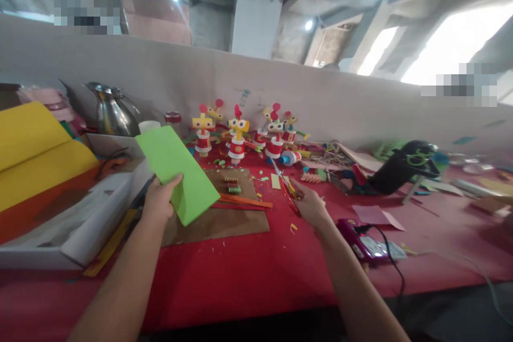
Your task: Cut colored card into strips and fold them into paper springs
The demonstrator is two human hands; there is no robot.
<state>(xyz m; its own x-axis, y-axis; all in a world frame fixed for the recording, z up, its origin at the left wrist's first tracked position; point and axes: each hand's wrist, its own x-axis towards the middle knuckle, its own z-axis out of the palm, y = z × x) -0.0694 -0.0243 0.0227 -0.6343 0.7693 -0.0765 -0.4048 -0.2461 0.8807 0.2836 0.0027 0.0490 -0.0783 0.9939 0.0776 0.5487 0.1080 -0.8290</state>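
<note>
The left hand (159, 199) pinches a green sheet (176, 172) tilted above the cardboard (224, 219) on the red table (248, 272), while the right hand (310, 204) grips scissors (285, 187) near the paper robots (240, 136) along the far edge.

bright window glare upper right, ceiling lamps flare, wide-angle edge warp, slight blur.

Craft workshop, paper robots (237, 139), scraps (red table (240, 272))

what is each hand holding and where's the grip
The left hand pinches the green paper sheet at its lower edge. The right hand has its grip on the handles of the scissors.
</note>
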